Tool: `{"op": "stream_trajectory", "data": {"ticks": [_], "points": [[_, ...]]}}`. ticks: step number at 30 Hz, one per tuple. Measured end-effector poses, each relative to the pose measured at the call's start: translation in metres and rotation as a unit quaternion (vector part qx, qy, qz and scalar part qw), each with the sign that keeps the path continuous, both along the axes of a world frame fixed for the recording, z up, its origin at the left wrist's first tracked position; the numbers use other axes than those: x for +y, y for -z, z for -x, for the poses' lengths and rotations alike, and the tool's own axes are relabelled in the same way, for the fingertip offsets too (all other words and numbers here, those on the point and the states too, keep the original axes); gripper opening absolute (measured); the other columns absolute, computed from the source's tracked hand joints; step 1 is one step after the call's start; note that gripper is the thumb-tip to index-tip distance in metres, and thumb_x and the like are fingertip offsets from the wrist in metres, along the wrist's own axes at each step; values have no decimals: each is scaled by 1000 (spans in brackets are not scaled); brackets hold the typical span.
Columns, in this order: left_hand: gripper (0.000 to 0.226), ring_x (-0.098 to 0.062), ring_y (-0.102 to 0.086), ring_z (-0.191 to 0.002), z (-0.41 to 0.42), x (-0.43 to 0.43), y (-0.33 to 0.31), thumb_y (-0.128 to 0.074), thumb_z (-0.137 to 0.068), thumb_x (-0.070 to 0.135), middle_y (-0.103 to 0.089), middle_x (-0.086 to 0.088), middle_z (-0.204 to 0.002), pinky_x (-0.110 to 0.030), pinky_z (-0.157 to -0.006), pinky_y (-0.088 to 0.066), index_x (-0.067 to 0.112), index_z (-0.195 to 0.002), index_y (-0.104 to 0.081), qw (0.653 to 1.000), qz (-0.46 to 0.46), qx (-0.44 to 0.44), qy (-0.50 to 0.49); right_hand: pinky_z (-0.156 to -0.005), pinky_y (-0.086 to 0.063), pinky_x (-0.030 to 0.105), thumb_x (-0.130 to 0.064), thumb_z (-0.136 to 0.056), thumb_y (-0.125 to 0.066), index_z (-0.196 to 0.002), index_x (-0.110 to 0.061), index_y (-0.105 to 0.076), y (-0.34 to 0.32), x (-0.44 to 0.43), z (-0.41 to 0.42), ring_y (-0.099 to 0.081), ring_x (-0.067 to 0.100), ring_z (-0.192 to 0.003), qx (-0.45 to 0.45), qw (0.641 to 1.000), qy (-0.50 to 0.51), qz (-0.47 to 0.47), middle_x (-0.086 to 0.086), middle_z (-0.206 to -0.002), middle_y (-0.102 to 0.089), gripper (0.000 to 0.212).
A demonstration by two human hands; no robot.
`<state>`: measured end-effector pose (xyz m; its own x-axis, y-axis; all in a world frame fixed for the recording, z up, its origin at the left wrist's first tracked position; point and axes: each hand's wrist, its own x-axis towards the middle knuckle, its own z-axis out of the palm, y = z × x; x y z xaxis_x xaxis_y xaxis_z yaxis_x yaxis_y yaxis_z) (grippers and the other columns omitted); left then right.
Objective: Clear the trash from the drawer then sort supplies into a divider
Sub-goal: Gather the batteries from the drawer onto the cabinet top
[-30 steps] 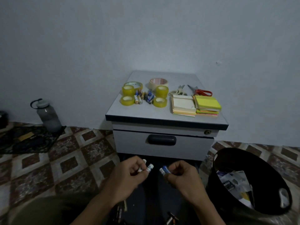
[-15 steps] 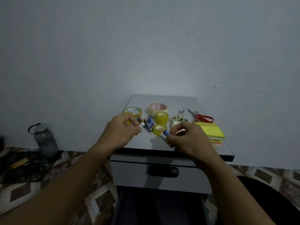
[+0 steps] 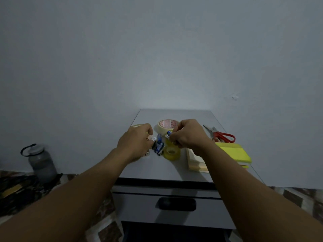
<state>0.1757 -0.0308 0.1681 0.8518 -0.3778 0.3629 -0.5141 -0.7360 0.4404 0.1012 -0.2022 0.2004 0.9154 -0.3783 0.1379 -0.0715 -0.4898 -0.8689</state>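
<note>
On the grey cabinet top [image 3: 176,114] both hands hover over a small heap of batteries [image 3: 159,145]. My left hand [image 3: 135,141] is curled at the heap's left edge with a white-tipped battery [image 3: 154,139] at its fingertips. My right hand [image 3: 187,135] pinches a blue battery [image 3: 168,134] just above a yellow tape roll [image 3: 172,151]. A beige tape roll [image 3: 167,124] lies behind the hands. Other tape rolls are mostly hidden by my hands.
Red-handled scissors [image 3: 222,136] and stacks of yellow sticky notes [image 3: 235,153] and cream paper [image 3: 194,162] lie at the right. A shut drawer with a dark handle [image 3: 175,204] sits below, a lower drawer [image 3: 174,232] stands open. A grey water bottle [image 3: 41,161] stands on the floor, left.
Both hands rose from low above the open drawer, each carrying a battery, and reached onto the cabinet top to the battery heap. The camera tilted up; the black bin left the view.
</note>
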Motion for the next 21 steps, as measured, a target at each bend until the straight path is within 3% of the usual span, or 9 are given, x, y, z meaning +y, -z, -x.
{"op": "stream_trajectory", "data": {"ticks": [5,10,13,16,18,21], "points": [[16,-20,-58,-81,-2,1,1,-70,-84,39,-62,5,-92,-31,-66,-46,28,-91,-60,999,-31,-39,-2,-72,-61,50,-4,-69,-77,-72,-9,-67,8,5,-16,-71,32,-82,2,1000,15,16,13,-81,-71,11],[22,-20,-58,-83,1,7,1,-70,-85,42,-57,7,-89,-33,-70,-51,28,-100,-65,998,-38,-50,-3,-76,-61,43,-9,-72,-80,-72,-13,-70,14,15,-23,-69,24,-84,-8,998,39,43,7,-84,-72,11],[25,-22,-59,-86,4,9,1,-71,-84,45,-61,5,-93,-36,-73,-53,30,-104,-65,997,-49,-51,-3,-67,-59,31,-12,-74,-83,-67,-16,-68,17,22,-23,-69,21,-79,-21,997,49,50,7,-81,-72,16],[29,-22,-60,-87,6,11,1,-73,-83,45,-63,3,-95,-38,-75,-55,29,-106,-67,998,-39,-48,0,-51,-42,15,-13,-76,-80,-72,-15,-71,18,27,-23,-65,18,-80,-27,995,63,66,7,-87,-71,10],[29,-21,-60,-84,7,13,-1,-75,-81,44,-63,4,-92,-37,-72,-55,27,-103,-68,999,-24,-44,6,-50,-37,13,-14,-75,-80,-74,-17,-73,20,29,-22,-63,17,-82,-28,994,65,80,6,-92,-69,8],[27,-18,-59,-77,7,14,-3,-79,-76,41,-62,5,-84,-35,-66,-53,24,-95,-69,999,-11,-44,15,-58,-45,18,-15,-75,-80,-77,-16,-75,22,29,-20,-64,16,-80,-28,994,58,91,5,-88,-71,6]]}}
